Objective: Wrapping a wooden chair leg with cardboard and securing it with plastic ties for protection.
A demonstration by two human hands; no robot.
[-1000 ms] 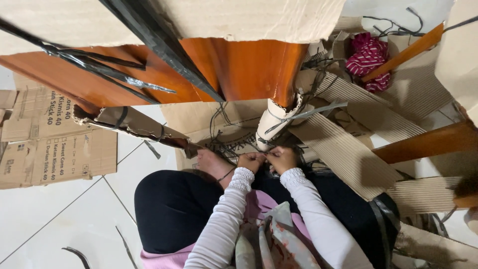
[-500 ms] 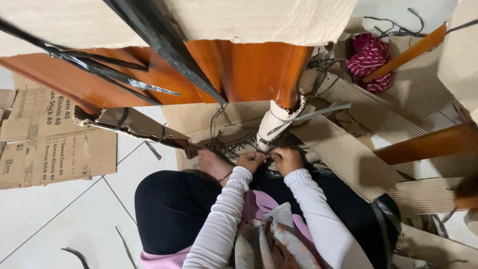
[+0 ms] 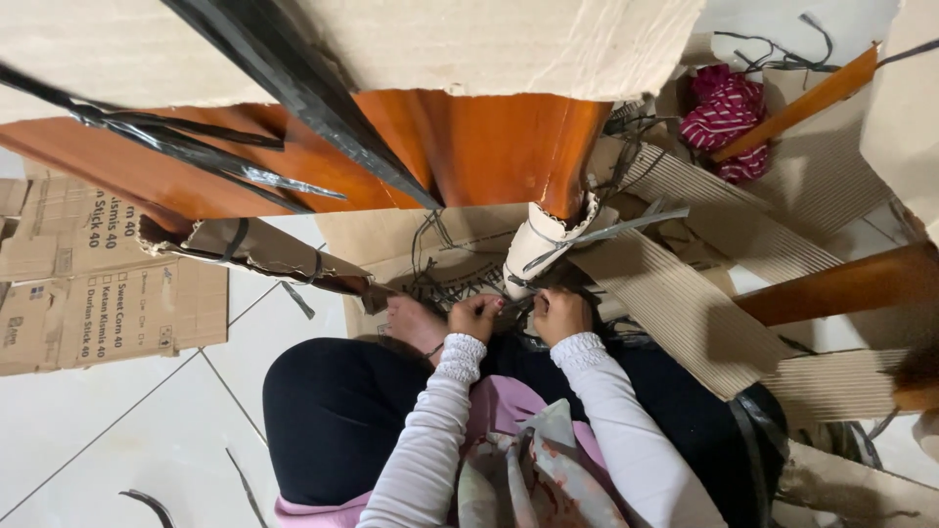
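Under the wrapped leg point(image 3: 538, 244), left hand point(image 3: 476, 315) and right hand point(image 3: 558, 311) apparently pinch black strapping point(image 3: 515, 305), cardboard point(image 3: 675, 303) crowding close.

A flattened brown carton point(image 3: 93, 293) with printed panels lies on the white tiled floor point(image 3: 117, 420) at left, a loose black strap scrap point(image 3: 147, 501) near the bottom edge. Sheets of corrugated cardboard point(image 3: 685, 313) spread in overlapping layers at right, ribs showing. A red-and-white striped cloth point(image 3: 724, 108) sits bundled in an open box at upper right, just beside a slanting orange wooden bar point(image 3: 797, 103). Another wooden rail point(image 3: 841, 279) crosses the right side above the cardboard. A pale cardboard slab point(image 3: 489, 39) fills the top, with a black plastic band point(image 3: 303, 98) running diagonally over it.
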